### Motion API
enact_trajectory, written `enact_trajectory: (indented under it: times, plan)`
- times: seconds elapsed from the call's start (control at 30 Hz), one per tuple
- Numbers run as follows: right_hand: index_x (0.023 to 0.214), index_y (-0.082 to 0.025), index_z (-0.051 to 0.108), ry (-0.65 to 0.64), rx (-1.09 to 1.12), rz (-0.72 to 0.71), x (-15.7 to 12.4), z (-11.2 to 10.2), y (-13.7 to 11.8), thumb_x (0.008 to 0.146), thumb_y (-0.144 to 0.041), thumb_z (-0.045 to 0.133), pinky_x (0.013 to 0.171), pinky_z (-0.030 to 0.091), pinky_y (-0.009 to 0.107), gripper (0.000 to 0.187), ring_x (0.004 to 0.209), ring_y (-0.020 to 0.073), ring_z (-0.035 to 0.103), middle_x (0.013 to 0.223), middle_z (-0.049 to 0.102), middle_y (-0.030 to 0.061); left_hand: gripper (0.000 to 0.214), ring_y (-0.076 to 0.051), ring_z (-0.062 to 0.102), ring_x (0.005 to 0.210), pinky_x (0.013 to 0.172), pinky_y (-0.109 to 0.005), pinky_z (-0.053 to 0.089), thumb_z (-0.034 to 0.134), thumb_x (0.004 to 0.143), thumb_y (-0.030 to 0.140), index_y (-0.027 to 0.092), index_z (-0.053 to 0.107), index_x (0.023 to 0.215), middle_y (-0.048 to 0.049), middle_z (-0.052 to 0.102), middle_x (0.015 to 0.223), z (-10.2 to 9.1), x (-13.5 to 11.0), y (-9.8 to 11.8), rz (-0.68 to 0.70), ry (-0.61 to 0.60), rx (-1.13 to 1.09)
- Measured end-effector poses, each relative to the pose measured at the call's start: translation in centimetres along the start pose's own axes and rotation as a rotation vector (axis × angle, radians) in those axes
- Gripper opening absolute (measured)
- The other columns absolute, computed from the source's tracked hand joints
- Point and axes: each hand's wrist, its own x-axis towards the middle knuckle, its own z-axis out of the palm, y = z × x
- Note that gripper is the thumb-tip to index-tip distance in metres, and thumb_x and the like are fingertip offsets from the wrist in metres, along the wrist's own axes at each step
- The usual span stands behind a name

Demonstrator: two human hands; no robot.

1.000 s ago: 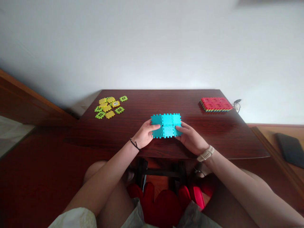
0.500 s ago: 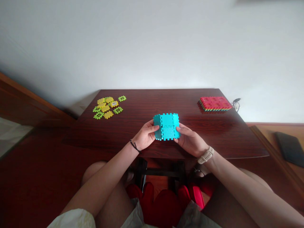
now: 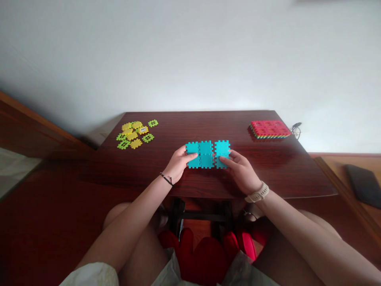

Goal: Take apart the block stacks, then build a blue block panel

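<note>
- Your left grip [image 3: 177, 163] pinches the left end of the turquoise plastic tile sheet [image 3: 206, 154].
- Your right grip [image 3: 242, 171] pinches its right end.
- Likely light and stiff, loose at the joints: take it by both outer edges.

Both the left hand [image 3: 178, 163] and the right hand [image 3: 242, 172] are bare, and the forearms have no sleeves. A thin black cord bracelet [image 3: 166, 179] circles the left wrist, with a small fastening that may be a knot, though it is too small to tell. The right wrist wears a cream sports watch [image 3: 257, 193] on a broad strap, its face turned out of view. Loose, off-white shorts [image 3: 92, 275] of crumpled fabric end above bare knees.
</note>
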Motion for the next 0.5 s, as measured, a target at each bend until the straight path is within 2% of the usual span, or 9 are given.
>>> enact_trajectory:
  times: [0.13,0.23,0.33,0.5]
  plan:
    - [0.106,-0.027,0.080,0.054,0.056,-0.030,0.4,-0.7,-0.9,0.079,-0.045,0.097,0.105,0.059,0.043,0.037,0.107,0.0270,0.077,0.119,0.084,0.0057,0.049,-0.026,0.075,0.102,0.099,-0.043,0.057,0.098,0.068,0.035,0.017,0.075,0.108,-0.0093,0.081,0.112,-1.8,0.9,0.5,0.031,0.150,0.014]
    - [0.107,-0.028,0.081,0.048,0.066,0.008,0.6,-1.1,-1.1,0.078,-0.044,0.097,0.098,0.061,0.040,0.036,0.105,0.0253,0.077,0.118,0.083,0.0041,0.048,-0.024,0.075,0.100,0.096,-0.040,0.058,0.097,0.069,0.035,0.018,0.076,0.109,-0.0082,0.081,0.113,-2.1,0.9,0.7,0.010,0.153,0.053]
    - [0.110,-0.030,0.080,0.008,0.067,0.058,0.4,-0.8,-0.6,0.082,-0.046,0.094,0.088,0.062,0.036,0.035,0.102,0.0234,0.075,0.119,0.082,0.0021,0.048,-0.022,0.074,0.101,0.097,-0.038,0.057,0.097,0.071,0.034,0.019,0.076,0.112,-0.0078,0.080,0.116,-0.9,0.1,0.2,-0.002,0.108,0.066]
    - [0.107,-0.029,0.078,-0.004,0.021,0.074,0.3,0.3,1.0,0.079,-0.048,0.097,0.087,0.061,0.036,0.038,0.099,0.0221,0.074,0.117,0.081,0.0012,0.049,-0.023,0.075,0.100,0.094,-0.038,0.058,0.097,0.073,0.033,0.019,0.076,0.114,-0.0077,0.080,0.114,1.4,-1.0,-0.4,-0.027,-0.021,-0.013]
